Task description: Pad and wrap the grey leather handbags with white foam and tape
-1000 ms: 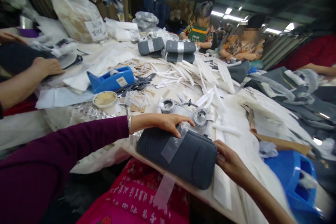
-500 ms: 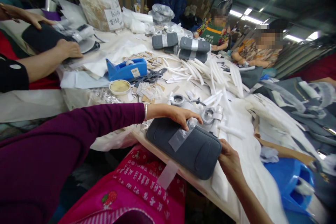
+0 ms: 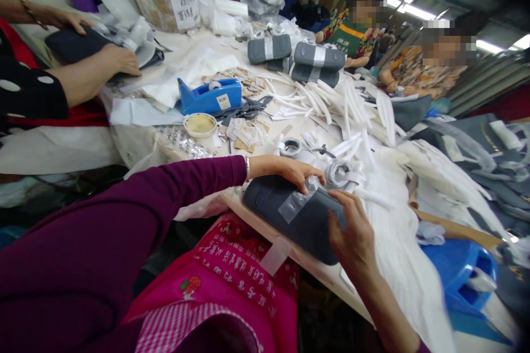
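Note:
A dark grey padded case (image 3: 290, 215) lies at the near edge of the work table (image 3: 314, 270), with a strip of clear tape (image 3: 295, 205) stuck across it and hanging over the edge. My left hand (image 3: 296, 172), in a purple sleeve, presses its fingers down on the tape at the case's far edge. My right hand (image 3: 351, 231) lies on top of the case's right half, fingers bent over it.
A blue tape dispenser (image 3: 209, 96), a round dish (image 3: 199, 124), paper tags, white strips (image 3: 351, 105) and finished grey cases (image 3: 318, 56) cover the table. A co-worker's hands (image 3: 120, 60) work at the left; two people sit at the far side. A blue bin (image 3: 464, 270) stands right.
My right hand has moved from the case's right end up onto its top. The left hand stays on the tape. The camera has shifted down and left.

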Tool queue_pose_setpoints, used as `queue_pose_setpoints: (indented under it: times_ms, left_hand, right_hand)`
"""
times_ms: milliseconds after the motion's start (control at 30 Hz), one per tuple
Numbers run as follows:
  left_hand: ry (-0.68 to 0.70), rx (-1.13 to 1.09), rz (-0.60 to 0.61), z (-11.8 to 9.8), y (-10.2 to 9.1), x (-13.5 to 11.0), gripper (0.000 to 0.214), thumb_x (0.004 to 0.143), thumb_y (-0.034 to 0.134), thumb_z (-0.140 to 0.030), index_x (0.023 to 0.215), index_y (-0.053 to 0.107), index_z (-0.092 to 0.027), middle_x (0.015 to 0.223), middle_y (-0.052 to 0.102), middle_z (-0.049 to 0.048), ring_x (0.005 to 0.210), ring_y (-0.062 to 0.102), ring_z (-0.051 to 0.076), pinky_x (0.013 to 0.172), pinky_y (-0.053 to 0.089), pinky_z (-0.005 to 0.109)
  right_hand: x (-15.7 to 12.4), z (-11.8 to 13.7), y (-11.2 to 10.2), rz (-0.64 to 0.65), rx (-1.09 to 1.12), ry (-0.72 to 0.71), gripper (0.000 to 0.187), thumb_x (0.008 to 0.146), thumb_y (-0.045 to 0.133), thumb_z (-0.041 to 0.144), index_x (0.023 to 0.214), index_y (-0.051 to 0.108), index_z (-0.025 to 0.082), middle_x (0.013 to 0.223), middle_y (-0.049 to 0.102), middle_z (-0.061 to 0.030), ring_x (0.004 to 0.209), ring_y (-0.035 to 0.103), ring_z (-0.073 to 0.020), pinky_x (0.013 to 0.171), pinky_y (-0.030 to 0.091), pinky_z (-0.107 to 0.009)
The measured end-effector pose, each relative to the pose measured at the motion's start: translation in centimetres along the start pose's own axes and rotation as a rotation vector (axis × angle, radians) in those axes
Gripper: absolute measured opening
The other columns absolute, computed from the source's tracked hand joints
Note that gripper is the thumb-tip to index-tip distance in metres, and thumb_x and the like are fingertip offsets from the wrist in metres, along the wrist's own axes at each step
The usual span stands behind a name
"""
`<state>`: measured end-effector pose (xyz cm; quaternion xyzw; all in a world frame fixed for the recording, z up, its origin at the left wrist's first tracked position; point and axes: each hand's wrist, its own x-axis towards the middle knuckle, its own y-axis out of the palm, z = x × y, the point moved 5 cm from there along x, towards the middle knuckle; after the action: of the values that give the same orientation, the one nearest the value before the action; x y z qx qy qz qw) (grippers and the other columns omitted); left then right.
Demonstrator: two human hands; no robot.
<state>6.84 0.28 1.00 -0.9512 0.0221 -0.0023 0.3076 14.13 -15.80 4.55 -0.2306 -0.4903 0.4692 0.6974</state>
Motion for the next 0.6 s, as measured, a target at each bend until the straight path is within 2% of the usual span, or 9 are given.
queue_pose_setpoints:
  times_ms: [67, 167, 267, 400, 500, 600]
  left_hand:
    - [0.041, 0.008, -0.026, -0.2, 0.2, -0.3, 0.061, 0.07, 0.062, -0.014, 0.128, 0.045, -0.007, 0.127, 0.053, 0.0112, 0.116, 0.05, 0.024, 0.101, 0.038, 0.03]
    - [0.037, 0.115, -0.098, -0.5, 0.6, -1.1, 0.058, 0.077, 0.059, -0.016, 0.132, 0.04, -0.006, 0.128, 0.05, 0.0139, 0.118, 0.048, 0.023, 0.101, 0.037, 0.029]
    - [-0.021, 0.33, -0.238, -0.5, 1.2, -1.9, 0.054, 0.082, 0.056, -0.019, 0.134, 0.042, -0.013, 0.124, 0.048, 0.0132, 0.113, 0.05, 0.024, 0.097, 0.04, 0.033]
    - [-0.005, 0.566, -0.531, -0.6, 2.3, -3.1, 0.046, 0.08, 0.053, -0.009, 0.126, 0.051, -0.015, 0.128, 0.043, 0.0154, 0.118, 0.045, 0.027, 0.103, 0.037, 0.039]
    - [0.077, 0.569, -0.691, -0.6, 3.2, -4.5, 0.039, 0.078, 0.055, -0.009, 0.116, 0.056, -0.013, 0.13, 0.042, 0.0167, 0.125, 0.04, 0.028, 0.107, 0.034, 0.043]
    - [0.189, 0.432, -0.683, -0.6, 4.1, -5.7, 0.036, 0.077, 0.051, -0.004, 0.111, 0.058, -0.014, 0.127, 0.048, 0.015, 0.125, 0.043, 0.024, 0.108, 0.037, 0.039]
  right_hand:
    - [0.6, 1.3, 2.5, 0.108, 0.021, -0.093, 0.043, 0.08, 0.041, 0.009, 0.121, 0.05, 0.02, 0.122, 0.054, -0.0112, 0.119, 0.049, -0.0242, 0.103, 0.041, -0.043]
    - [0.6, 1.4, 4.9, 0.184, 0.011, -0.119, 0.05, 0.077, 0.042, 0.007, 0.125, 0.048, 0.019, 0.124, 0.053, -0.0117, 0.122, 0.047, -0.0246, 0.105, 0.039, -0.044]
    - [-0.4, 1.4, 5.4, 0.229, -0.002, -0.129, 0.058, 0.076, 0.053, 0.016, 0.132, 0.041, 0.019, 0.135, 0.046, -0.0135, 0.128, 0.043, -0.0276, 0.107, 0.038, -0.047]
    - [-2.0, 2.6, 5.9, 0.225, -0.118, -0.156, 0.072, 0.075, 0.065, 0.032, 0.138, 0.034, 0.015, 0.144, 0.037, -0.0183, 0.134, 0.036, -0.033, 0.109, 0.035, -0.053]
    - [-2.8, 3.3, 6.7, 0.139, -0.217, -0.153, 0.063, 0.08, 0.063, 0.035, 0.134, 0.038, 0.013, 0.143, 0.041, -0.0201, 0.133, 0.039, -0.032, 0.107, 0.038, -0.051]
    - [-3.4, 4.0, 7.8, 0.083, -0.324, -0.221, 0.042, 0.088, 0.055, 0.031, 0.125, 0.046, 0.013, 0.14, 0.046, -0.0205, 0.133, 0.04, -0.0305, 0.107, 0.039, -0.05]
